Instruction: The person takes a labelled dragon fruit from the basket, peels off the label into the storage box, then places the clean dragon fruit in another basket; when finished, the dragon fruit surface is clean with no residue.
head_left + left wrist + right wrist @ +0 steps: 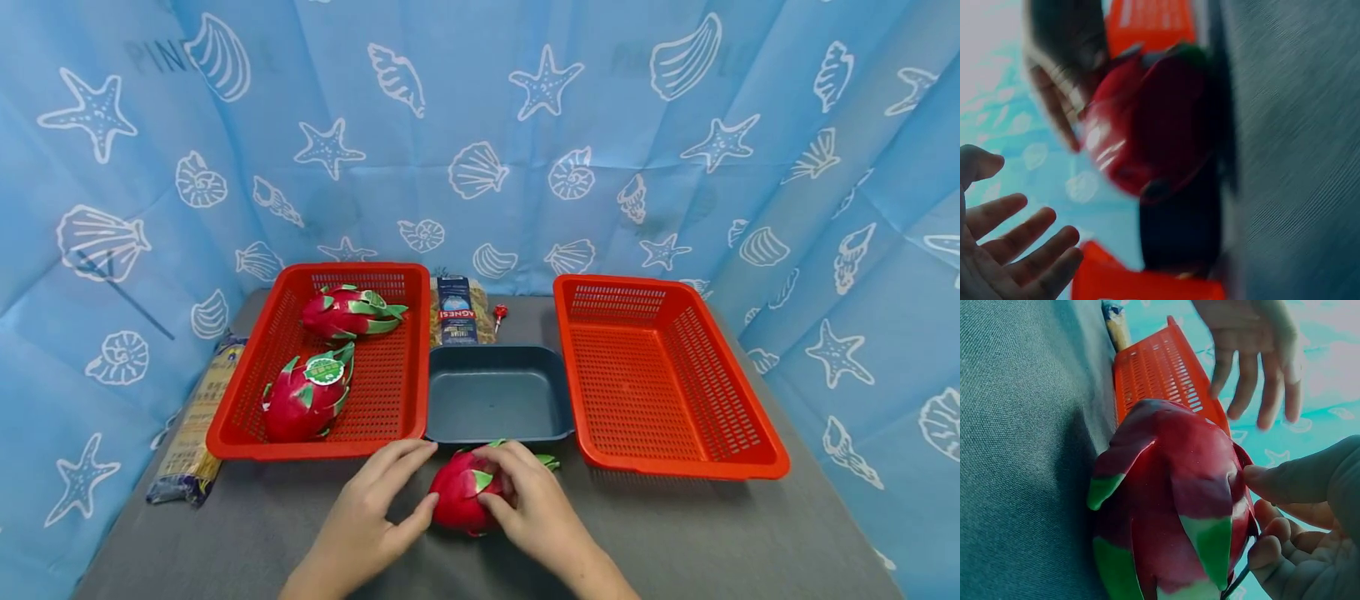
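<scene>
A dragon fruit (pixel 459 492), red with green-tipped scales, lies on the grey table in front of the dark blue tray. My right hand (pixel 536 504) grips it from above and the right, with thumb and fingertips on its skin. In the right wrist view, the thumb (pixel 1297 478) and curled fingers pinch the upper side of the fruit (pixel 1166 494). My left hand (pixel 375 508) is held just left of the fruit, fingers extended. The left wrist view shows that hand (pixel 1016 256) with spread fingers, apart from the fruit (pixel 1147 125).
A red basket (pixel 318 451) on the left holds two dragon fruits (pixel 352 312). Another red basket (pixel 675 467) stands right of the dark blue tray (pixel 495 408). Behind the tray are a pasta bag (pixel 459 312) and a red lollipop (pixel 500 312). A long noodle packet (pixel 197 425) lies far left.
</scene>
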Available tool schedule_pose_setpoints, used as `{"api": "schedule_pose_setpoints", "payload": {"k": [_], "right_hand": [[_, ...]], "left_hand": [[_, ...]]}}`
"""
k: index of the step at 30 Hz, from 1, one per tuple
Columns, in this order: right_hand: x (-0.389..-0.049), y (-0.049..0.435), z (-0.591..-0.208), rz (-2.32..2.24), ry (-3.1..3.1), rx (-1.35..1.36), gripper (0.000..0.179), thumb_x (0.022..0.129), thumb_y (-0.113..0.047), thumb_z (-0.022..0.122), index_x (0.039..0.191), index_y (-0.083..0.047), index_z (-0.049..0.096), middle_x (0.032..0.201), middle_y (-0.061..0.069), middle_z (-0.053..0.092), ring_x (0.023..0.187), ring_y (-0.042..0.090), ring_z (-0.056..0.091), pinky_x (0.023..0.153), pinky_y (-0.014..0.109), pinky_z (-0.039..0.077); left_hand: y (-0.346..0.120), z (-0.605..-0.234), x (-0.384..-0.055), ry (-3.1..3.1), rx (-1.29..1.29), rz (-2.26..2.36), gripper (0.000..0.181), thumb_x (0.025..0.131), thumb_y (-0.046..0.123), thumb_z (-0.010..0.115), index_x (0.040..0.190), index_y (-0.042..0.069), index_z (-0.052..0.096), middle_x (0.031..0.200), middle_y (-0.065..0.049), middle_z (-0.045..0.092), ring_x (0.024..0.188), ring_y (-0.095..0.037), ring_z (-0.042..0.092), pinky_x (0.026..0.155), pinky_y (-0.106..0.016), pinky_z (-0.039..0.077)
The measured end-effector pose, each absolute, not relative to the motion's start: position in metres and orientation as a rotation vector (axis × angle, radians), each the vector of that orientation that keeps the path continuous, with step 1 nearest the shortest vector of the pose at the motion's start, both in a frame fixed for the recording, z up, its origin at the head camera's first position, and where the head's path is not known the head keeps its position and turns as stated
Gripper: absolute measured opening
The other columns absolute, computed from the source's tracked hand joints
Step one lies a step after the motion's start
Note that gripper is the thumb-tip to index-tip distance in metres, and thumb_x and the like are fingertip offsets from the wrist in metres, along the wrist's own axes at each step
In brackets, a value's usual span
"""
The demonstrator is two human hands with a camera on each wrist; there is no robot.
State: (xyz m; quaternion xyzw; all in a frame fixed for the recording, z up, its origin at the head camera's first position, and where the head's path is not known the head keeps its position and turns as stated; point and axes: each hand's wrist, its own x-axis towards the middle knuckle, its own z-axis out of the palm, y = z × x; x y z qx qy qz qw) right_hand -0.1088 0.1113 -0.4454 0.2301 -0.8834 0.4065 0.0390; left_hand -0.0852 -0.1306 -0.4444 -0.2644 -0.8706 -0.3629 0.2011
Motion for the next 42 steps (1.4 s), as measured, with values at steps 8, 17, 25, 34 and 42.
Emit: {"api": "schedule_pose_setpoints", "payload": {"k": [8,17,25,34,42], "right_hand": [[-0.108,0.114,-0.447,1.308,-2.696,0.724,0.052,0.081,0.003,0.082,0.128,-0.011,0.066,0.090,-0.007,0.052,0.071,0.005,0.048,0.059,0.021,0.047],[-0.105,0.116,-0.449,1.348,-2.658,0.733,0.053,0.080,0.007,0.081,0.128,-0.010,0.067,0.095,-0.008,0.055,0.072,0.004,0.050,0.061,0.021,0.049],[-0.104,0.121,-0.443,1.316,-2.620,0.704,0.052,0.079,0.009,0.080,0.126,-0.008,0.068,0.098,-0.004,0.058,0.074,0.006,0.052,0.060,0.022,0.050],[-0.108,0.140,-0.440,1.263,-2.551,0.584,0.044,0.082,0.009,0.079,0.121,-0.009,0.072,0.106,0.002,0.065,0.071,0.005,0.051,0.059,0.024,0.049],[-0.111,0.144,-0.442,1.127,-2.779,0.335,0.020,0.091,-0.006,0.077,0.110,-0.012,0.078,0.096,-0.007,0.060,0.068,0.007,0.049,0.060,0.025,0.044]], "left_hand": [[-0.106,-0.474,-0.093,-2.515,-0.845,-0.917,0.052,0.084,0.030,0.085,0.131,0.013,0.069,0.129,0.002,0.061,0.114,-0.013,0.058,0.086,-0.035,0.059],[-0.098,-0.486,-0.100,-2.465,-0.843,-0.909,0.043,0.085,0.026,0.085,0.125,0.014,0.073,0.127,0.000,0.063,0.113,-0.014,0.058,0.088,-0.034,0.058],[-0.100,-0.489,-0.101,-2.419,-0.825,-0.993,0.035,0.089,0.026,0.082,0.121,0.014,0.075,0.125,0.002,0.064,0.112,-0.015,0.059,0.086,-0.036,0.057],[-0.109,-0.490,-0.099,-2.440,-0.791,-1.078,0.035,0.087,0.024,0.084,0.121,0.016,0.075,0.127,0.004,0.064,0.117,-0.013,0.058,0.091,-0.037,0.055],[-0.118,-0.492,-0.099,-2.417,-0.841,-1.171,0.036,0.087,0.021,0.084,0.121,0.018,0.075,0.128,0.004,0.064,0.117,-0.014,0.059,0.091,-0.037,0.056]]}}
